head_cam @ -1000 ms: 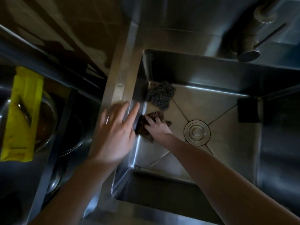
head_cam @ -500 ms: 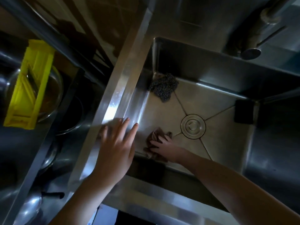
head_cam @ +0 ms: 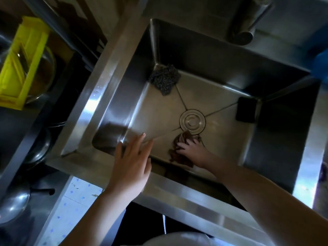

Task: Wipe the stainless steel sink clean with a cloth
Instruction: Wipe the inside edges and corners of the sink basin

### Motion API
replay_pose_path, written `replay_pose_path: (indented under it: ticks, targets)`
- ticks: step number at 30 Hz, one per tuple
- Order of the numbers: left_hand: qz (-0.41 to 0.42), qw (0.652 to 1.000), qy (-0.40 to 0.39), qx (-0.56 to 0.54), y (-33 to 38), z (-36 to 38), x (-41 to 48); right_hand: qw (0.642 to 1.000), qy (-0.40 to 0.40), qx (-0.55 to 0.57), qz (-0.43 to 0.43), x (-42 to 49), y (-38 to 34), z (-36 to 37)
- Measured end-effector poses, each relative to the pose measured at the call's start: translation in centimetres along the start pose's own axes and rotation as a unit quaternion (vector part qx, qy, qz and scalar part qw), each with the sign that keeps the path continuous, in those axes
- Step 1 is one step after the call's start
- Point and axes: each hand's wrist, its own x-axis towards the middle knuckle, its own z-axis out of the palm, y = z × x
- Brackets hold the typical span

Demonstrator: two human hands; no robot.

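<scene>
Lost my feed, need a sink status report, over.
Left hand open over near-left corner of stainless steel sink. Right hand presses crumpled brown cloth on floor beside round drain. Grey steel-wool scourer, black sponge on floor ahead.

A grey steel-wool scourer [head_cam: 164,79] lies bunched in a far corner. Well to its right and a little nearer sits a black sponge [head_cam: 245,109], propped against a wall. Above and right of the scourer a metal tap [head_cam: 248,23] reaches out, blurred. Further right, at the frame's edge, is a blue shape [head_cam: 321,64], too blurred to identify. Far left of the scourer a yellow plastic rack [head_cam: 23,63] rests across a glass bowl [head_cam: 46,75]. Below that, a dark round pot [head_cam: 40,146], then a shiny pan [head_cam: 14,205] with a black handle.
</scene>
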Motion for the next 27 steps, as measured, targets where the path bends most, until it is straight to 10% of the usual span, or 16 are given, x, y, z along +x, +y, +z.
replay_pose_path:
  ticks: [13, 27]
  targets:
    - [0.021, 1.000, -0.005, -0.023, 4.6, 1.6, -1.7, 0.972, 0.006, 0.153, 0.181, -5.4, 4.0, 3.9]
    - [-0.003, 0.997, -0.070, -0.032, 5.6, 1.3, -1.9, 0.822, 0.179, 0.333, 0.425, -7.7, 8.7, 3.6]
